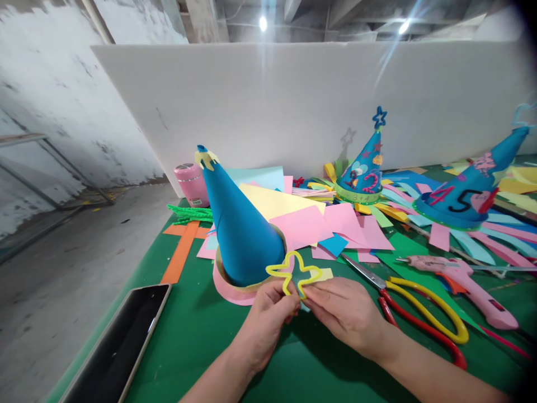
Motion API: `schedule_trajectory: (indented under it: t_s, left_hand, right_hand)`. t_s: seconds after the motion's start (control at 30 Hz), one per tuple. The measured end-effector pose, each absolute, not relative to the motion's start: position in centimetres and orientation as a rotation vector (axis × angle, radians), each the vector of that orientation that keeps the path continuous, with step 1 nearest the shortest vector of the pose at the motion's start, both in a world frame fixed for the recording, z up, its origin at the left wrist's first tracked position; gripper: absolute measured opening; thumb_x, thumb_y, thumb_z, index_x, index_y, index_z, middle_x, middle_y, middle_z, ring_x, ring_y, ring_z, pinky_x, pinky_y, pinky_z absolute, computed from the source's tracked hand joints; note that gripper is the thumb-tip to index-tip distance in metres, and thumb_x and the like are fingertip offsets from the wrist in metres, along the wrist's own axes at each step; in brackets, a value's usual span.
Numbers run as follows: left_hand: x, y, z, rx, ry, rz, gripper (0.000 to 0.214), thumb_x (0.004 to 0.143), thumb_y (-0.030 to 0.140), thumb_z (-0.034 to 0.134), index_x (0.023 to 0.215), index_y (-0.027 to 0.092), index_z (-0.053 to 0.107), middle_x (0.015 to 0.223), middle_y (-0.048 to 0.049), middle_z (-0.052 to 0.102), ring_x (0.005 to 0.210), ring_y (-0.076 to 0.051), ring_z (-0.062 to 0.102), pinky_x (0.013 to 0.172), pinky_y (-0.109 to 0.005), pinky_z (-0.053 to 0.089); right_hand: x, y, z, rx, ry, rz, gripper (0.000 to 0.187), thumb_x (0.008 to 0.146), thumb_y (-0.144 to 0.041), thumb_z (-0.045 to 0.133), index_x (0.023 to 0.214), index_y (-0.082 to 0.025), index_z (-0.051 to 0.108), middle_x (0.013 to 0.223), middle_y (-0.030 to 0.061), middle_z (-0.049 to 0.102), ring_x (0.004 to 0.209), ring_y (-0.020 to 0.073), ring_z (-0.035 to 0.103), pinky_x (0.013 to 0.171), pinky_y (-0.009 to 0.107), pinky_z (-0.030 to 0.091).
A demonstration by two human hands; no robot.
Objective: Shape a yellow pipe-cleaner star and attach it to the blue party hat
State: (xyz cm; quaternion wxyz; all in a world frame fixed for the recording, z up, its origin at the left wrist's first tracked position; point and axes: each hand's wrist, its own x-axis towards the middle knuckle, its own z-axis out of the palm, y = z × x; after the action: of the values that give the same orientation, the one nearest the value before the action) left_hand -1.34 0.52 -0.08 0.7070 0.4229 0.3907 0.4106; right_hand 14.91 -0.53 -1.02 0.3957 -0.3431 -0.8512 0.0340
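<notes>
A yellow pipe cleaner (293, 270) bent into a star shape is held up between both my hands, just above the green table. My left hand (268, 319) pinches its lower left part. My right hand (346, 310) pinches its lower right end. Right behind the star stands a plain blue paper cone hat (239, 224) with a pink paper band (229, 288) round its base and a yellow bit at its tip.
Red and yellow scissors (423, 322) and a pink glue gun (461, 282) lie to the right. Two decorated blue cone hats (364, 168) (474, 184) stand behind on coloured paper sheets (335, 224). A dark tablet (117, 341) lies at left, a pink flask (191, 182) and green pipe cleaners (188, 214) behind.
</notes>
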Motion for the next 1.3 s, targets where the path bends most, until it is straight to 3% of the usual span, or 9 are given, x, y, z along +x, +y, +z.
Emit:
schedule_trajectory:
  t_s: [0.7,0.93,1.13,1.3]
  left_hand:
    - [-1.3,0.6,-0.4,0.898,0.888,0.919,0.013,0.064,0.02,0.063,0.055,0.016,0.055,0.053,0.0027,0.047,0.054,-0.01,0.037,0.054,-0.023,0.03]
    - [-1.1,0.7,-0.1,0.872,0.935,0.942,0.018,0.064,0.026,0.066,0.057,0.016,0.054,0.055,0.0027,0.048,0.053,-0.009,0.038,0.051,-0.021,0.028]
    - [-1.0,0.8,0.0,0.874,0.943,0.932,0.019,0.063,0.029,0.068,0.058,0.015,0.056,0.056,0.0025,0.048,0.053,-0.009,0.038,0.051,-0.021,0.029]
    - [-1.0,0.6,0.0,0.974,0.958,0.939,0.016,0.065,0.027,0.066,0.059,0.015,0.057,0.055,0.0029,0.047,0.052,-0.009,0.035,0.048,-0.021,0.027]
  right_hand:
    - [14.9,-0.3,-0.9,-0.813,-2.131,0.104,0.023,0.081,-0.012,0.051,0.102,-0.017,0.059,0.087,0.0076,0.07,0.076,0.0161,0.064,0.067,0.027,0.052]
    - [14.4,-0.2,-0.7,-1.009,-1.966,0.491,0.018,0.081,-0.017,0.052,0.097,-0.018,0.061,0.085,0.0061,0.068,0.075,0.0158,0.062,0.069,0.026,0.05]
    - [14.0,-0.5,-0.6,-1.123,-1.86,0.687,0.012,0.081,-0.022,0.052,0.076,-0.017,0.061,0.07,0.003,0.064,0.062,0.0138,0.057,0.057,0.023,0.046]
    - [13.8,-0.4,-0.5,-1.133,-1.747,0.792,0.016,0.083,-0.024,0.048,0.073,-0.016,0.059,0.065,0.0011,0.059,0.059,0.0126,0.053,0.054,0.022,0.043]
